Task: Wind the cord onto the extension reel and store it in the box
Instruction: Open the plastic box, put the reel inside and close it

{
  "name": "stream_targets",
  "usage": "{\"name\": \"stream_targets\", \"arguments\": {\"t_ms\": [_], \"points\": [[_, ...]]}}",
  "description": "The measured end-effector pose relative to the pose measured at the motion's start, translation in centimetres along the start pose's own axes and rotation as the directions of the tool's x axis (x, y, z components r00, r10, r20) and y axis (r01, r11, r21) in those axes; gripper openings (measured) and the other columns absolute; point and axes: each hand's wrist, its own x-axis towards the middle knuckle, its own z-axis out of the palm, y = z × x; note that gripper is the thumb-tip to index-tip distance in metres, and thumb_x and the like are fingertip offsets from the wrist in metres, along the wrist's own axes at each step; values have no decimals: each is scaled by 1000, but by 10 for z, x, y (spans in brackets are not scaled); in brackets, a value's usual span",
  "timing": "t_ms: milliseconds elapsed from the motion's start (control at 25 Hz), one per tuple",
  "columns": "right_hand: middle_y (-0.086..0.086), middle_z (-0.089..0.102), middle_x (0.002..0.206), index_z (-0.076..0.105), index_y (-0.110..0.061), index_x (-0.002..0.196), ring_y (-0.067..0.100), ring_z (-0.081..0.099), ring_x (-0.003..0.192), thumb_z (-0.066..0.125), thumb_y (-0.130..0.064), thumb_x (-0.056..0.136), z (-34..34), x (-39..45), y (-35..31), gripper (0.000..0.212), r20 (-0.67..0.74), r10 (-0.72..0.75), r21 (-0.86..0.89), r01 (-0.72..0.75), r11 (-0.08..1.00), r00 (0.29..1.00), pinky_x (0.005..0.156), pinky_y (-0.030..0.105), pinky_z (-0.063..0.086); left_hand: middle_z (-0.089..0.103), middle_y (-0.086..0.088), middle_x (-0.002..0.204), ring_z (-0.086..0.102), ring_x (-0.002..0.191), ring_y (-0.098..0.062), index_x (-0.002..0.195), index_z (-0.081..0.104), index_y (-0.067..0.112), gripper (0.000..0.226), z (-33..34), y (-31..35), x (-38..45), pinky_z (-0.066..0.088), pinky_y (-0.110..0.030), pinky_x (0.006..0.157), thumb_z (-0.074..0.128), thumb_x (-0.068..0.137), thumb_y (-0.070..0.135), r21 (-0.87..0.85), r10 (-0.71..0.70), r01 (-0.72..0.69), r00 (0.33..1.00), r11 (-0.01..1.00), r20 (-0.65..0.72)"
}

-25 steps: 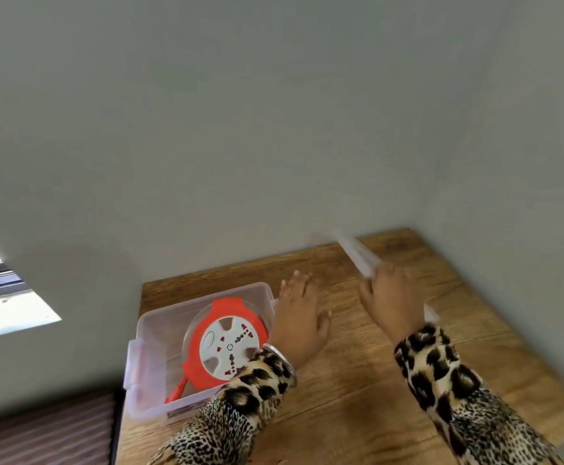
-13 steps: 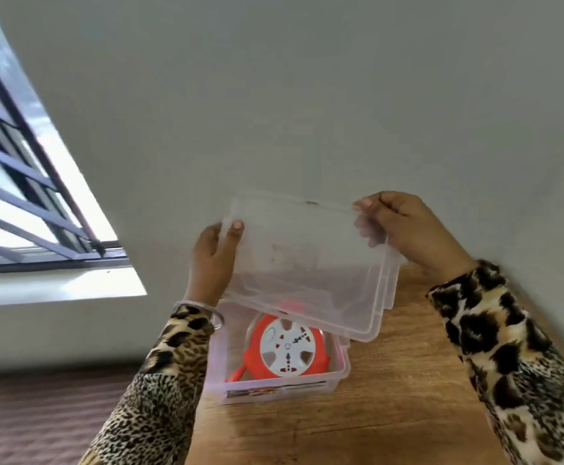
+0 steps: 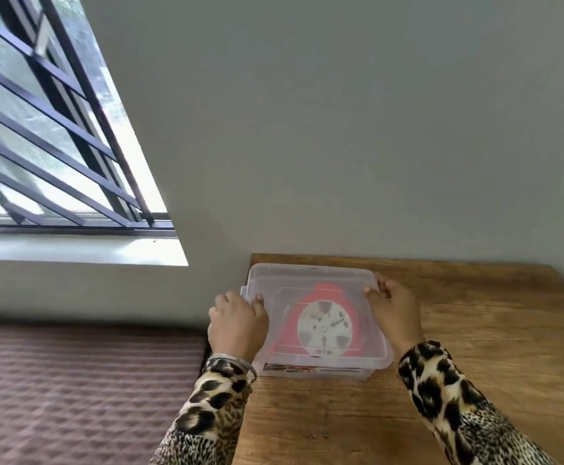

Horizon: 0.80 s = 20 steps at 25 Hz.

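Nearest the camera, two leopard-print sleeves [image 3: 448, 397] reached forward over the wooden table [image 3: 475, 330], the left wrist wearing a silver bangle [image 3: 232, 360]. The left hand [image 3: 237, 327] lay curled over the left end of the clear lid [image 3: 310, 283], fingers bent down onto its edge beside the side latch. The right hand [image 3: 396, 313] gripped the lid's right edge, thumb on top and fingers wrapped down over the rim; how hard either hand pressed could not be told. The lid sat on the clear plastic box [image 3: 320, 370], which stood at the table's far left corner, close to the wall [image 3: 341, 129]. Inside, seen through the lid, the orange extension reel [image 3: 322, 325] lay flat with its white hub facing up; the cord itself was probably wound on it, though the hazy plastic hid it. Left of the table lay a brown textured surface [image 3: 72, 391], and beyond it a barred window [image 3: 45, 129].
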Motion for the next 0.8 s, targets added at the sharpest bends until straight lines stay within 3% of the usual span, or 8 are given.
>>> {"name": "stream_targets", "arguments": {"t_ms": [80,160,280,400,520,600,720,800], "points": [[-1,57,132,59,-11,126,11,58,113,58,-19,93,1,3,3,34,28,14,-58,-13,998,999,94,33,50,52,-19,121,52,110,-39,116,48,2,44,1,-2,4,42,-44,90,34,100,40,-25,-3,4,1000,1000,26],[-1,48,142,52,-8,133,18,50,126,56,-23,94,2,4,9,41,43,38,-90,-34,995,998,103,42,44,56,-18,119,57,106,-38,114,47,4,41,7,-4,8,46,-42,86,33,101,40,-102,-8,16,997,995,72],[-1,48,143,53,-11,134,22,55,121,53,-29,95,3,5,14,43,74,62,-108,-54,993,995,98,46,47,62,-19,112,58,101,-38,108,47,5,40,18,-7,9,47,-46,87,30,101,40,-213,-33,47,997,976,68],[-2,54,137,53,-14,134,19,53,121,47,-32,98,5,8,11,41,34,66,-123,-61,991,997,101,40,44,62,-15,109,57,101,-36,113,50,7,40,21,-13,17,46,-48,92,32,101,41,-330,-124,159,984,931,124],[3,61,128,57,-19,130,21,58,114,44,-36,98,4,11,14,39,56,139,-55,-136,989,989,97,47,47,59,1,100,57,89,-15,127,51,8,40,19,-13,26,46,-33,79,42,100,37,-609,-198,385,914,693,354],[8,69,113,63,-18,122,26,66,99,45,-37,98,2,14,13,35,143,263,76,-276,958,954,89,51,52,61,-1,120,58,105,-18,135,49,11,45,17,-17,31,43,-33,91,48,98,36,-650,-203,526,838,549,507],[14,72,97,68,-15,108,33,69,87,42,-37,99,0,16,6,35,243,342,98,-373,922,908,85,54,53,66,-12,122,61,110,-30,127,58,15,48,13,-33,39,46,-46,99,63,86,39,-615,-202,651,742,445,639],[17,71,97,69,-12,106,35,68,89,40,-39,100,1,14,4,40,268,349,86,-383,920,898,86,55,52,69,-14,114,66,102,-29,122,60,10,47,8,-39,45,52,-43,87,69,82,33,-642,-197,631,762,434,616]]}}
